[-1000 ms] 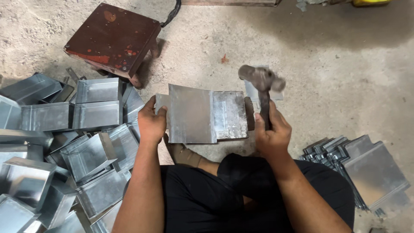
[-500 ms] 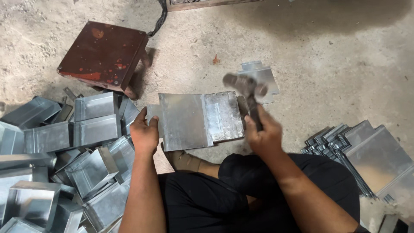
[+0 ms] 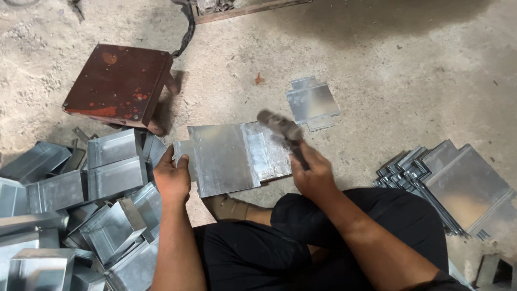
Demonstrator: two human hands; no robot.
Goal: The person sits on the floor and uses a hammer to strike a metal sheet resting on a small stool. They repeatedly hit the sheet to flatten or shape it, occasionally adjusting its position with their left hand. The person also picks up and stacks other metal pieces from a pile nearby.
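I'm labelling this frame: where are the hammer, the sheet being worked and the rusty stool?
hammer (image 3: 280, 127), head view, on its blurred head.
metal sheet (image 3: 223, 159), head view, on its flat middle.
rusty stool (image 3: 121, 83), head view, on its top.

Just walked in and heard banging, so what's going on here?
A person sits on the floor working sheet metal. The left hand steadies a folded metal sheet by its edge, and the right hand holds a hammer over the sheet's right part. Bent metal boxes lie left; flat blanks are stacked right.
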